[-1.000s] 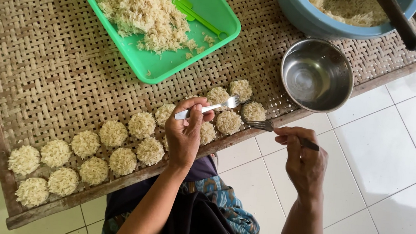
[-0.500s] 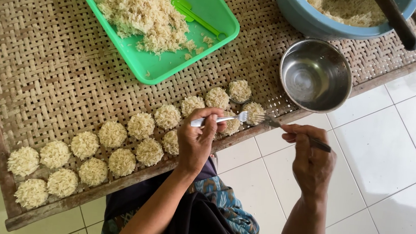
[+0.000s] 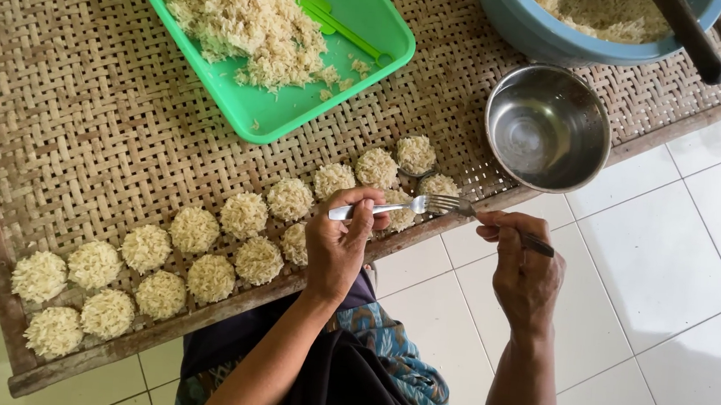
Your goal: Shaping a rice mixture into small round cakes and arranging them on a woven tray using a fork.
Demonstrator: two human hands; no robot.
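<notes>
- Done: approx 18 round rice-noodle nests [image 3: 244, 213] sit in 2 rows along woven mat [image 3: 68, 102] front edge; loose heap left in green tray [image 3: 364, 48], more in blue basin [image 3: 537, 32].
- Left hand [image 3: 335, 248] grips a fork [image 3: 394, 207]; right hand [image 3: 525, 271] pinches 2nd fork [image 3: 496, 224]; tines meet, w/ no noodles visible on them.
- Basin cut off at top; steel bowl [image 3: 548, 127] looks empty.

both forearms come up from the bottom edge, bare, elbows out of view. left hand [image 3: 338, 248] back up, fingers curled shut, thumb tucked on top in a pinch grip. right hand [image 3: 524, 271] back up too, wrist bent slightly inward, fingers apparently pinched at the tips. hands close, not touching.
</notes>
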